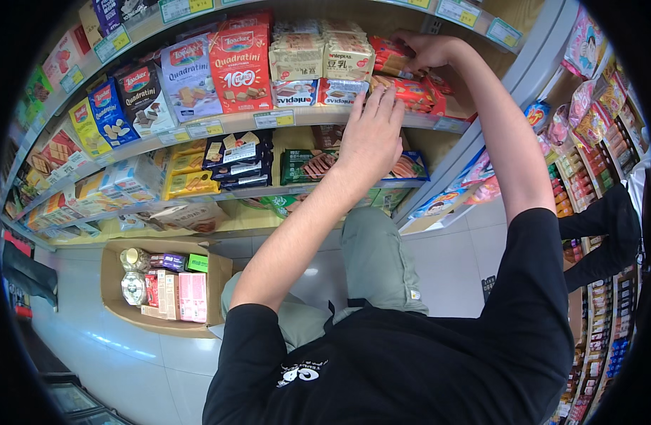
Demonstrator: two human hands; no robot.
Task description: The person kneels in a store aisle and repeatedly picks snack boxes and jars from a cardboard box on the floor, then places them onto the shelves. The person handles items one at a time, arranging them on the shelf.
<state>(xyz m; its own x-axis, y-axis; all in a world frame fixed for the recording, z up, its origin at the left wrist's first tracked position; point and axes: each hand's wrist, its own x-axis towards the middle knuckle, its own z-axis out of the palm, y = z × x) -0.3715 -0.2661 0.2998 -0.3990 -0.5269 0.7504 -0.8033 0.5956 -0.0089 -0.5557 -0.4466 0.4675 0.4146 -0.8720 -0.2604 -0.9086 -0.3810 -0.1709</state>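
Grips a shiny red plastic packet (pixel 390 59) with bare right hand (pixel 428 52), right of the upright red wafer pouch (pixel 240 67). Extends bare left hand (pixel 373 131), lower right of that pouch. Shows an open brown cardboard box (pixel 168 325) below-left of it.

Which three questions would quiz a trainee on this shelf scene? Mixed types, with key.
1. True or false: the cardboard box stands on a shelf.
2. The packages at the person's right hand are mainly: A) blue; B) red; C) green.
3. What stands directly left of the stacked cream packs?

Key:
1. False; it stands on the floor.
2. B.
3. An upright red bag.
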